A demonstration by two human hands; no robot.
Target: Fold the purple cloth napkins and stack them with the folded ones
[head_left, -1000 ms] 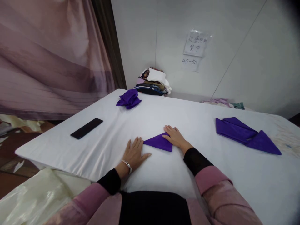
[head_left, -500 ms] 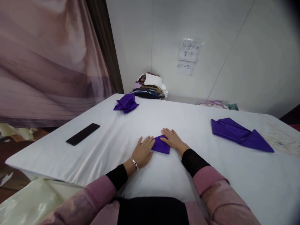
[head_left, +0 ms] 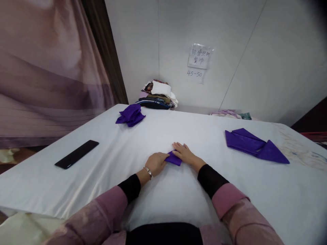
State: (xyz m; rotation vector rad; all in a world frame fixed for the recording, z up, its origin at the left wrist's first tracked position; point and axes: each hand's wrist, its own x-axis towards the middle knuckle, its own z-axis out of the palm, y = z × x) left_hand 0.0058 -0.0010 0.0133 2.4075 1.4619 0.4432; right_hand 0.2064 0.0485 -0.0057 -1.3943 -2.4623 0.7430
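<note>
A small folded purple napkin lies on the white-covered table in front of me. My left hand, with a bracelet at its wrist, is closed on the napkin's left end, thumb over the cloth and the other fingers partly hidden. From the upper right, my right hand rests on the napkin with its fingers stretched out, pressing it down. Its palm covers part of the cloth.
A crumpled purple cloth lies at the back left, a black phone-like slab at the left. To the right sits a larger folded purple cloth. Stacked fabrics stand by the wall, below a handwritten sign.
My left hand has gone from lying flat with spread fingers to gripping the napkin's left end. My right hand stays on the napkin. The view has shifted slightly to the right.
</note>
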